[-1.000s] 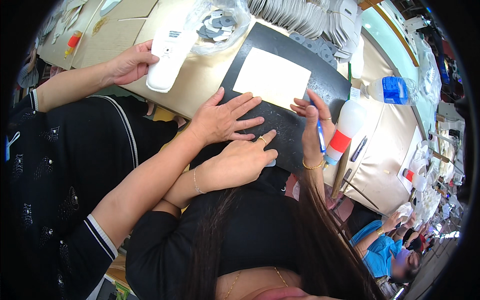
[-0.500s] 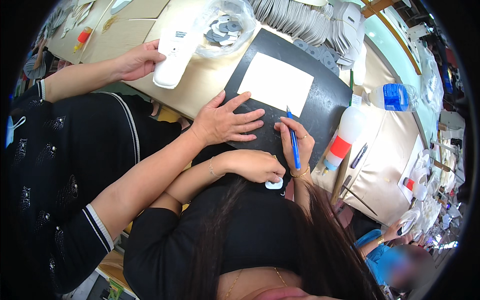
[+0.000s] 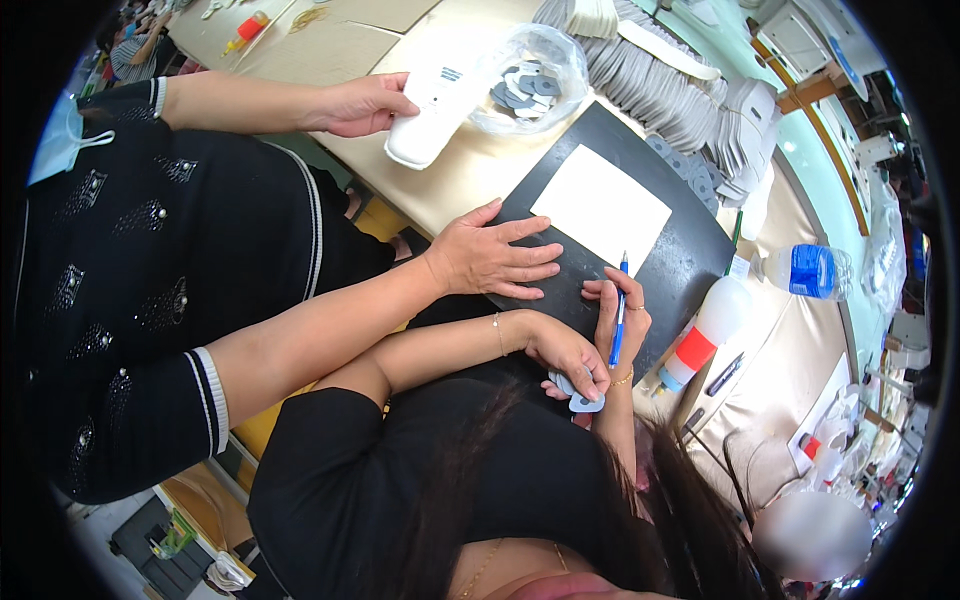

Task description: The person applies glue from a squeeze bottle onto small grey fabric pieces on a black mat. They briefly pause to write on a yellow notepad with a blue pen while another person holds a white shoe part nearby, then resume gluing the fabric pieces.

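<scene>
Mat (image 3: 690, 268), hands (image 3: 563, 345) (image 3: 632, 318) closed round pen (image 3: 616, 335), pieces (image 3: 587, 404)

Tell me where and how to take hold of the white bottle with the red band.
Grip the white bottle across its red band, coming from above and straddling its round sides. It appears to lie on its side, top side exposed, with its pale blue cap pointing back toward the person, so mid-body seems the surest hold.

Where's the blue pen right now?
Head view, right of centre: the blue pen is in the person's right hand, its tip appearing over the lower right part of the white sheet on the black board.
</scene>
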